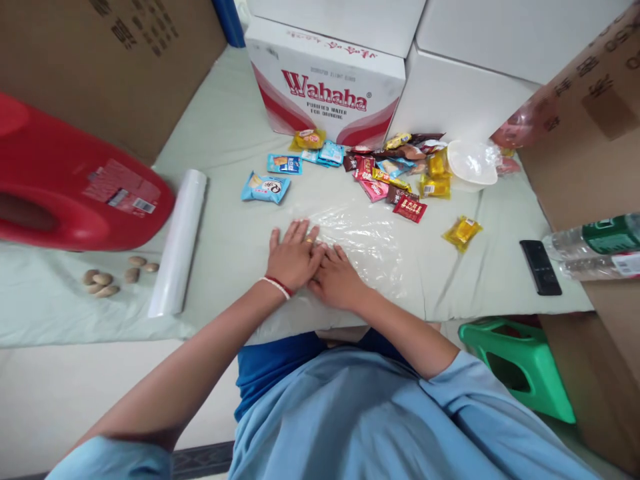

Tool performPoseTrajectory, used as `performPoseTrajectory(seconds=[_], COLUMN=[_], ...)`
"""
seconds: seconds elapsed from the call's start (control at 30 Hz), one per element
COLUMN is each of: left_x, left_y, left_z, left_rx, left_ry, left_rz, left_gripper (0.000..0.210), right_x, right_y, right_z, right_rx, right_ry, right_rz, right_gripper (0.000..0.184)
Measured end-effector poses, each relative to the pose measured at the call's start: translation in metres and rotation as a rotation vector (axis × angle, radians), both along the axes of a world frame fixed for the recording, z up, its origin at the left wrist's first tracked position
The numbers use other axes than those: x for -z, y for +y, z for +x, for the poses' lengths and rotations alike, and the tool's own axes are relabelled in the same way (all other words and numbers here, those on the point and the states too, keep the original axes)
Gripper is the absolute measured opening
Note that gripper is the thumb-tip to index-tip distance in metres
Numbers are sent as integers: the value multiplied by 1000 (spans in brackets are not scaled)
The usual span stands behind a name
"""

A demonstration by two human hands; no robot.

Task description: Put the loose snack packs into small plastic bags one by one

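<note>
My left hand point(293, 259) lies palm down on a clear plastic sheet or bag point(373, 243), its fingers stretched forward and apart. A ring shows on one finger, and red and white bands circle the wrist. Against it rests my right hand point(339, 279), also flat, with fingers extended on the plastic and partly overlapped by the left thumb. Ahead of the hands are a light blue snack packet point(265, 188) and a smaller blue packet point(285, 164). A pile of wrapped candies and snacks point(367, 168) spreads toward the right, including a red packet point(410, 208).
To the left stand a red jug point(85, 180), a plastic film roll point(179, 243) and several brown nuts or stones point(103, 279). A Wahaha carton point(327, 87) backs the table. Rightward are a white bowl point(473, 163), yellow packet point(463, 232), black phone point(541, 268), bottles point(610, 237) and green stool point(525, 373).
</note>
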State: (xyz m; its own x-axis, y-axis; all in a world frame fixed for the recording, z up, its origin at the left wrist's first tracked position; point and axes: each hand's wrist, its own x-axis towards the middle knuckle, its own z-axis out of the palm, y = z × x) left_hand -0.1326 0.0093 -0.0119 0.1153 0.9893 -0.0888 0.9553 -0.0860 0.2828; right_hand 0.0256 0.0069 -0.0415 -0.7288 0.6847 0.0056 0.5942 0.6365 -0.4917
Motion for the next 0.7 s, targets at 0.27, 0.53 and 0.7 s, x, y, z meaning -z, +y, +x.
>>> performPoseTrajectory(seconds=[0.27, 0.53, 0.7], left_x=[26, 22, 17], left_y=[9, 12, 16], left_z=[-32, -41, -43], left_rx=[45, 153, 192], left_ry=[95, 113, 123], left_rz=[-5, -96, -183], left_gripper=[72, 91, 113], right_x=[-32, -38, -37], right_y=[133, 192, 201], right_z=[122, 177, 171], right_rx=[614, 614, 530], right_ry=[-56, -430, -451], right_rz=[243, 130, 150], right_gripper=[36, 67, 67])
